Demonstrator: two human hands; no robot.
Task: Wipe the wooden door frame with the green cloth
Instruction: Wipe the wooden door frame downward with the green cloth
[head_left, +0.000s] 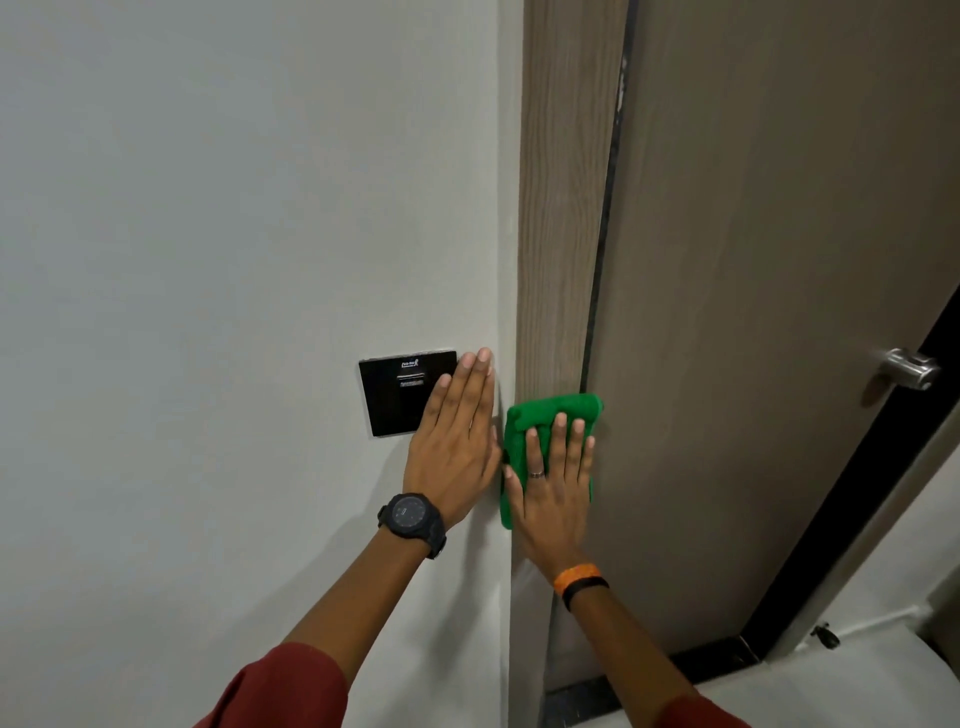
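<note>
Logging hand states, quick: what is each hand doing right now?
Left hand: open, flat on the white wall, holding nothing.
Right hand: open, pressing the green cloth against the door frame.

- Above my right hand (558, 467), the door frame (569, 208) runs bare.
- My left hand (457, 441) lies flat just beside it, over the black panel (395, 395).
- Far right, a door handle (909, 368) juts out.

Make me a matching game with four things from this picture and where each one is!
Things:
1. soft green cloth
2. round black wristwatch
3. shiny silver door handle
4. square black wall panel

Places:
A. on the white wall, partly behind the left hand's fingers
B. far right, on the door
C. under the right hand, on the wooden frame
D. on the left wrist

Pairs: 1-C, 2-D, 3-B, 4-A
</note>
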